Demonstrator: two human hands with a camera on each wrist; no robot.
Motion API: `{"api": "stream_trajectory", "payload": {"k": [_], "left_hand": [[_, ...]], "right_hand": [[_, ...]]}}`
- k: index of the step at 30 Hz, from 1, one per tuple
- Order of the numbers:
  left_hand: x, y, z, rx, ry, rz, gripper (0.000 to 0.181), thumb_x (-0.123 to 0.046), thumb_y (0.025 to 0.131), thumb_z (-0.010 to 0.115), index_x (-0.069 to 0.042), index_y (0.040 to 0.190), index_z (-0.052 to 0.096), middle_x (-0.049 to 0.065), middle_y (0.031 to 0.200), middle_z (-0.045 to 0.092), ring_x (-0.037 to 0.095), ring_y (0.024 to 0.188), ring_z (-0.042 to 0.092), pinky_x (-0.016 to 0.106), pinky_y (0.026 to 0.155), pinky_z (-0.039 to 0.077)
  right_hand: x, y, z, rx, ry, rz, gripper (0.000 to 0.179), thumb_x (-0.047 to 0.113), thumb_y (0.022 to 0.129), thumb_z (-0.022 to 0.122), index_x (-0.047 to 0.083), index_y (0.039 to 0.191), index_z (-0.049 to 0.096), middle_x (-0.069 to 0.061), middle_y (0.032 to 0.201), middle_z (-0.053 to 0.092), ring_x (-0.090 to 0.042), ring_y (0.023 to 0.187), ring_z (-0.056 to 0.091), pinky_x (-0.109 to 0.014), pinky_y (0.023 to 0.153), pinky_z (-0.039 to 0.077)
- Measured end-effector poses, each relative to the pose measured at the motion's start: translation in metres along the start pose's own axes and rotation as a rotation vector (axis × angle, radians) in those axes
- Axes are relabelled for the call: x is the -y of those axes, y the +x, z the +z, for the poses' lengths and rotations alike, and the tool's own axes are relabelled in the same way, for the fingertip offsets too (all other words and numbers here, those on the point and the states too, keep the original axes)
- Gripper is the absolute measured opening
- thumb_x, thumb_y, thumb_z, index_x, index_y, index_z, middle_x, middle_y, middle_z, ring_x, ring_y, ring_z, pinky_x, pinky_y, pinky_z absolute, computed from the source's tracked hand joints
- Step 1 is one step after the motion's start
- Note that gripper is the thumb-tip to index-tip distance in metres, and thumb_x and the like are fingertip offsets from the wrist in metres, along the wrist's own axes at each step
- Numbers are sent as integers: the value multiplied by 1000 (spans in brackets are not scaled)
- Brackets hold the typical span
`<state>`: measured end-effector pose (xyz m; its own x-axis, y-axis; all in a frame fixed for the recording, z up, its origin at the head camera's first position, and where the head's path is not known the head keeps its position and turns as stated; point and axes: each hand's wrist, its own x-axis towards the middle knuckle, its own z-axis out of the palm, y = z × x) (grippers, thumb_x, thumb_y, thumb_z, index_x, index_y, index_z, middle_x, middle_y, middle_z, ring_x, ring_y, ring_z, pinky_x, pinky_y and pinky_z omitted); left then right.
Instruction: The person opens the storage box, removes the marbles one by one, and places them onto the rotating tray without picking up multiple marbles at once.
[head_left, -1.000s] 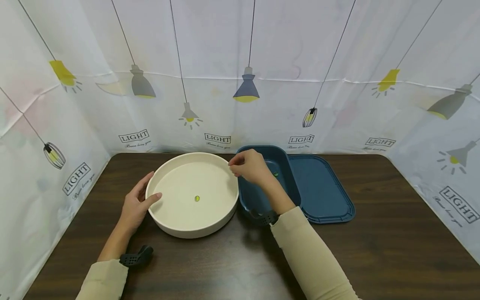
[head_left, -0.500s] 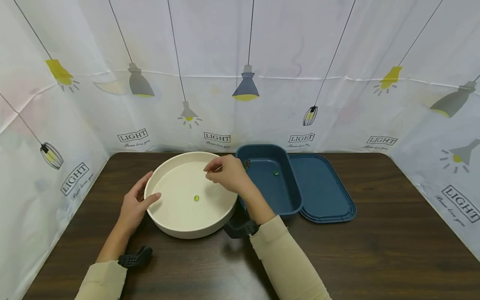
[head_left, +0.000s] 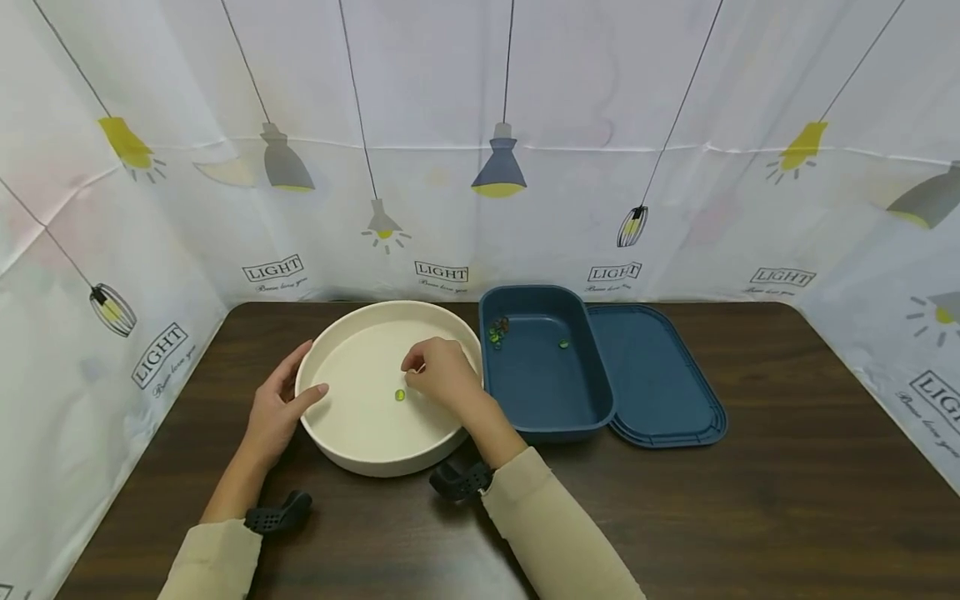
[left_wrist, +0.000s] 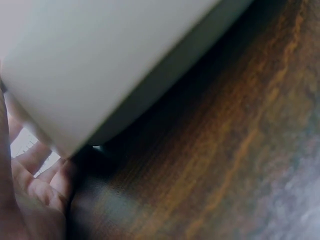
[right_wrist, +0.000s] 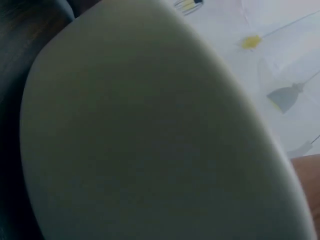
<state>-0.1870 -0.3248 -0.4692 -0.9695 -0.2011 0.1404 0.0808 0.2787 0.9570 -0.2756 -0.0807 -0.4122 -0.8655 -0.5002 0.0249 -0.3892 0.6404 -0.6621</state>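
Note:
A round cream dish [head_left: 360, 429] with a raised rim stands on the left part of the table. My left hand [head_left: 273, 408] grips its left rim, thumb over the inside and fingers around the outer wall; in the left wrist view the fingers [left_wrist: 47, 187] lie against that wall. A small yellow-green glass marble [head_left: 400, 395] lies on the dish's floor. Just above and right of it hovers my right hand [head_left: 442, 375], thumb and forefinger bent with a gap between them and nothing visible there. In the right wrist view the dish's wall [right_wrist: 150, 125] hides the fingers.
A deep blue rectangular box [head_left: 551, 408] stands against the dish's right side. Inside it are several small marbles [head_left: 497, 332] at the left and a single green marble [head_left: 564, 343]. Its blue lid [head_left: 660, 375] lies flat to the right. A patterned curtain [head_left: 450, 208] hangs behind.
My right hand has moved left and down from over the blue box's left edge to beside the marble in the dish. The left hand has kept its grip on the rim.

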Motion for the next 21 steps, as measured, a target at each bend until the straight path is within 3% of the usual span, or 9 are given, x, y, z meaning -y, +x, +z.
{"api": "stream_trajectory", "payload": {"k": [21], "left_hand": [[1, 1, 0, -10, 38, -4, 69, -14, 97, 67, -14, 158, 35, 18, 159, 41, 1, 122, 53, 4, 88, 47]], "right_hand": [[3, 1, 6, 63, -74, 15, 13, -1, 85, 72, 9, 89, 78, -4, 88, 74, -14, 80, 59, -26, 72, 49]]}}
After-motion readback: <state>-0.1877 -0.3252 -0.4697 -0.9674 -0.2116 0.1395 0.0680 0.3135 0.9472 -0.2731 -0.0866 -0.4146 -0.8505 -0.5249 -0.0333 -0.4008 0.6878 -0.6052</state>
